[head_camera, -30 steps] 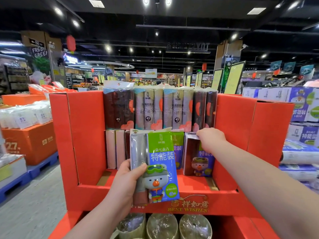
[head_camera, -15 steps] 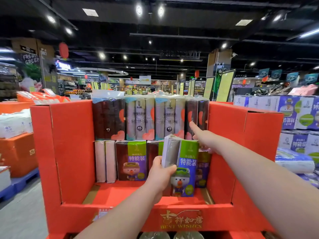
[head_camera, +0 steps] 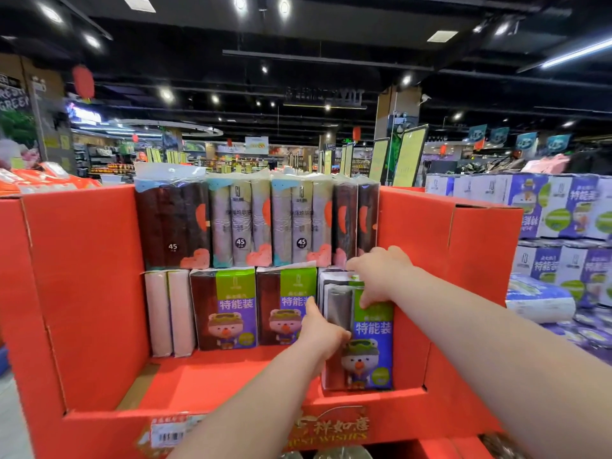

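Observation:
A green-and-purple pack of bag rolls (head_camera: 367, 346) with a cartoon bear stands upright at the right end of the red cardboard display bin (head_camera: 82, 293). My left hand (head_camera: 319, 329) holds the pack's left edge. My right hand (head_camera: 377, 276) grips its top, fingers curled over the front. Two matching packs (head_camera: 231, 313) stand upright to its left, beside two pale rolls (head_camera: 169, 313). Taller packs of dark and grey rolls (head_camera: 241, 223) stand in a row on top of them.
The bin's front lip (head_camera: 231, 422) carries a barcode label and gold lettering. Purple-and-white cartons (head_camera: 563, 210) are stacked at the right, with a wrapped bundle (head_camera: 539, 299) below them. Orange goods (head_camera: 43, 180) lie at far left. Store aisles stretch behind.
My left hand has carried the pack from the bin's middle to its right end. My right hand has come down from the upper packs onto the pack's top.

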`<move>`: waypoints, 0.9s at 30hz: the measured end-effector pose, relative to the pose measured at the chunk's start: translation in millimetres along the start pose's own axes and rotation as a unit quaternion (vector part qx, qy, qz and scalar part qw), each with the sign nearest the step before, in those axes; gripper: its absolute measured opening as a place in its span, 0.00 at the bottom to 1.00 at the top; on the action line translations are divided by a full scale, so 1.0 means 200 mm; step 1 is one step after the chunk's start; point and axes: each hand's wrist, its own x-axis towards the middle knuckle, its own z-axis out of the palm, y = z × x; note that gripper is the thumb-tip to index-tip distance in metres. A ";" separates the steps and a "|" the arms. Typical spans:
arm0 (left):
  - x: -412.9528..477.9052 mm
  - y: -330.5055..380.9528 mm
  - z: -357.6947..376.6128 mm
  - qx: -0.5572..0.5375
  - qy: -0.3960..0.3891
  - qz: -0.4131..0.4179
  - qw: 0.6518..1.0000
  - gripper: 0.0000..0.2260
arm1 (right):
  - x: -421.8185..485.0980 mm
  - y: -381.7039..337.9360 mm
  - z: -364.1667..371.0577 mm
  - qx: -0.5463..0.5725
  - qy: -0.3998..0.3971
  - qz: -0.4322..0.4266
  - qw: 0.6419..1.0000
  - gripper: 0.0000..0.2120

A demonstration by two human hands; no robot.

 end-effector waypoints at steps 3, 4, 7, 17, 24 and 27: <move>0.03 -0.02 -0.01 -0.027 -0.039 0.022 0.999 0.41 | 0.00 0.00 0.01 -0.036 0.018 -0.014 0.999 0.24; 0.03 -0.03 -0.01 -0.023 -0.034 0.036 0.998 0.38 | 0.00 0.00 0.01 -0.042 0.025 -0.013 0.999 0.24; 0.03 -0.04 -0.02 0.017 -0.002 0.065 0.998 0.32 | 0.00 -0.01 0.02 -0.043 0.037 -0.007 0.998 0.22; 0.02 -0.05 -0.01 0.171 0.047 0.089 0.980 0.28 | -0.03 -0.05 0.09 -0.059 0.043 -0.005 0.997 0.23; 0.03 -0.05 -0.04 0.109 -0.015 0.060 0.992 0.37 | -0.03 -0.06 0.10 -0.026 0.029 0.004 0.999 0.23; 0.01 -0.03 -0.05 0.105 -0.020 0.057 0.993 0.34 | -0.05 -0.05 0.07 -0.023 -0.006 0.006 1.000 0.28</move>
